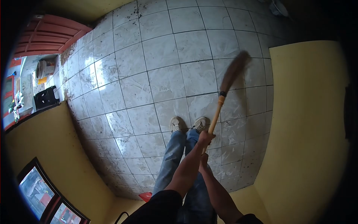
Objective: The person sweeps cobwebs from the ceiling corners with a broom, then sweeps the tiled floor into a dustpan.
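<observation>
Both my hands grip the wooden handle of a broom [217, 112]. My left hand [206, 139] is closed around the handle higher up. Just below it, my right hand [203, 162] holds the handle's end. The handle slants up and to the right, to dark brown bristles [235, 71] that are blurred over the dusty white floor tiles [167, 82]. My two light shoes [189, 124] and my blue jeans [172, 156] show just left of the handle.
Yellow walls close in on the right [309, 123] and lower left [56, 149]. A red door [50, 35] stands open at upper left, with a black crate [45, 98] and a bucket [44, 68] beyond. A window [39, 190] sits at lower left, a small red object [146, 196] near my legs.
</observation>
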